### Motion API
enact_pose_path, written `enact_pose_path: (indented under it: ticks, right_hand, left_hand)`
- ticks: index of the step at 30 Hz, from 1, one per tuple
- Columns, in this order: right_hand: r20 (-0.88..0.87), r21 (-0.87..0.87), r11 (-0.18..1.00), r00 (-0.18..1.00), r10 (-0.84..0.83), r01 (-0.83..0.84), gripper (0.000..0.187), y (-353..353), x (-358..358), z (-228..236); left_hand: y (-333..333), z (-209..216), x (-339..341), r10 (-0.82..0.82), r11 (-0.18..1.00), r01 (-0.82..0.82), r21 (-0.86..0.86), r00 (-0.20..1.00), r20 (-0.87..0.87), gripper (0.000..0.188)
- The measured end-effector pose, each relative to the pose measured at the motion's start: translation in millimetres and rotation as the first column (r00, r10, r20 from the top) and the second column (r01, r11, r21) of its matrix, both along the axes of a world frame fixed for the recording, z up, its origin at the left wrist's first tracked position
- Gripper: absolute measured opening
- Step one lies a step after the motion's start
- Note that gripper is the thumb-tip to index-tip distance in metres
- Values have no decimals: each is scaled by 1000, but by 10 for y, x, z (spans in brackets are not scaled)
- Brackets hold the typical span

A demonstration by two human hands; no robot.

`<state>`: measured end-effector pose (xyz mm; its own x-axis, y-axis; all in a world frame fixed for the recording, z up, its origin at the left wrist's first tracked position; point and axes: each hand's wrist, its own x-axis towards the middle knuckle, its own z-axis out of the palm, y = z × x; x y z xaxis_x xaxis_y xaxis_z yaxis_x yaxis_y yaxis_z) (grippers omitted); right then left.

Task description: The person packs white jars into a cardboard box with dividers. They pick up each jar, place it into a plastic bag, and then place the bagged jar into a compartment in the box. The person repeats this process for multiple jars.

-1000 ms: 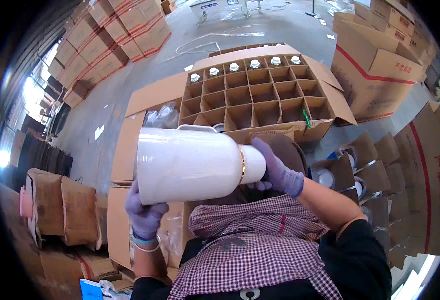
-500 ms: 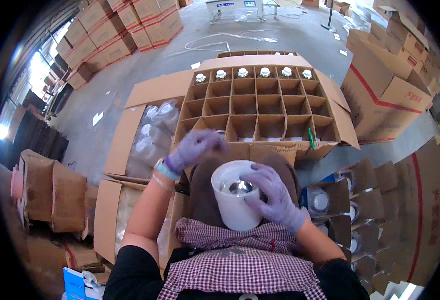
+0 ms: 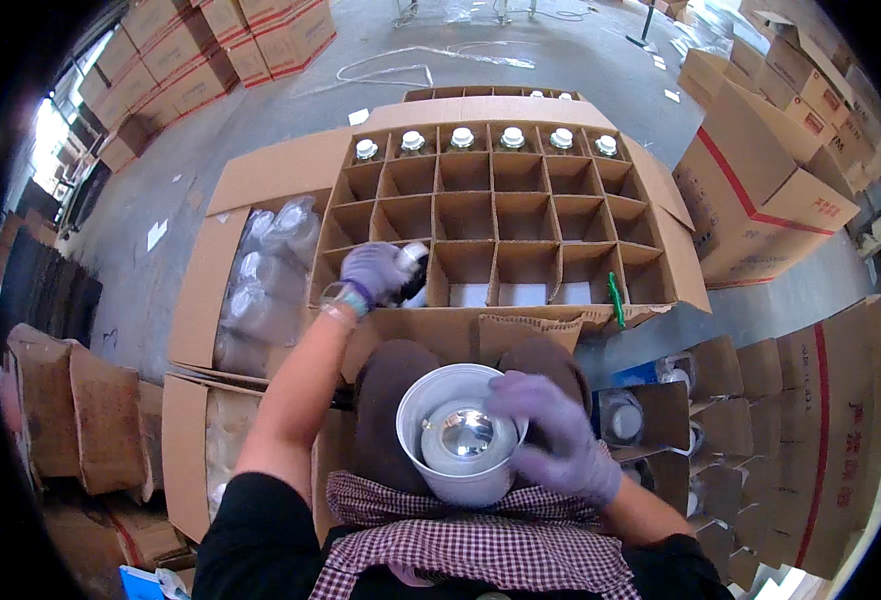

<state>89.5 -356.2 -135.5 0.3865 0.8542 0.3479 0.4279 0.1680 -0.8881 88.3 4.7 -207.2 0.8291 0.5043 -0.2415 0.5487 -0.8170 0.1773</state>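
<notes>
A white round tub [image 3: 431, 480] is between my legs at my lap, its mouth facing up. Inside it lies a shiny silver domed piece [image 3: 468, 433] within a pale ring. My right hand [image 3: 561, 440], in a purple glove, is at the tub's right rim, fingers curved over it and slightly blurred. My left hand [image 3: 373, 275], also gloved, reaches to the near left part of the divided carton [image 3: 401, 320]. Its fingers are closed around a small white and black thing [image 3: 413, 268], whose kind I cannot make out.
Several white-capped clear bottles [image 3: 461, 138] stand in the carton's far row. A carton of clear plastic-wrapped items [image 3: 261, 285] adjoins on the left. A green strip [image 3: 616, 298] hangs at the carton's front edge. Another divided carton [image 3: 661, 400] stands right; a tall open box [image 3: 761, 190] stands beyond.
My left hand has moved forward and left from above the tub to the carton and now holds the white and black thing. The tub's mouth faces more toward me; my right hand stays by its rim.
</notes>
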Motion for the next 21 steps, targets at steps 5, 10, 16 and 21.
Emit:
enact_pose_path:
  ticks: [5,10,16,21]
  right_hand:
    - [346,113,946,880,-325,305,64,423,217,316]
    - [498,164,973,838,-223,162,74,634,140,529]
    - [-200,121,992,980,7,17,54,562,-198,475]
    - [254,287,951,948,-192,115,63,345,-143,670]
  left_hand:
    - [-433,587,-907,294,843,90,-531,749,594,36]
    - [-1580,1377,-1485,440,703,263,-661,569,695,36]
    - [-1888,1275,-1784,-350,936,170,308,377,858,57]
    - [-2030,1690,-1785,119,878,365,-310,459,880,67]
